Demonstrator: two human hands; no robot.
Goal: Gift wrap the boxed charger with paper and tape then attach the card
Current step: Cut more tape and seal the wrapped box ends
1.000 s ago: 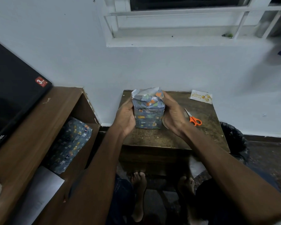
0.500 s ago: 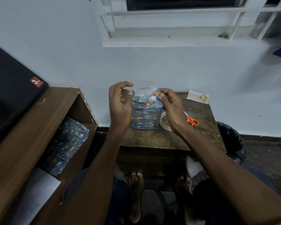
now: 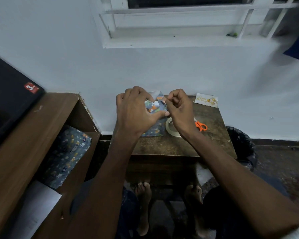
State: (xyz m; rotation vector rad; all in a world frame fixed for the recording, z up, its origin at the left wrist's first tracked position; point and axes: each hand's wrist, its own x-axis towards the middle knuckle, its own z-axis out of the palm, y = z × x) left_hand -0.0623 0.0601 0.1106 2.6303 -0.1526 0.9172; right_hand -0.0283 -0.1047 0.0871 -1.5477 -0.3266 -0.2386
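- Wrapped box (image 3: 154,130) stands on the small wooden table (image 3: 179,145); left hand (image 3: 135,114) grips its top folds, hiding them.
- Right hand (image 3: 179,109) pinches the paper's edge.
- Tape roll (image 3: 169,127), orange scissors (image 3: 201,125), card (image 3: 206,100) lie rightward.

Bare forearms, no sleeves or watch. Bare feet (image 3: 143,192) under the table (image 3: 179,145). Dark trousers (image 3: 129,204); white cloth bottom right.
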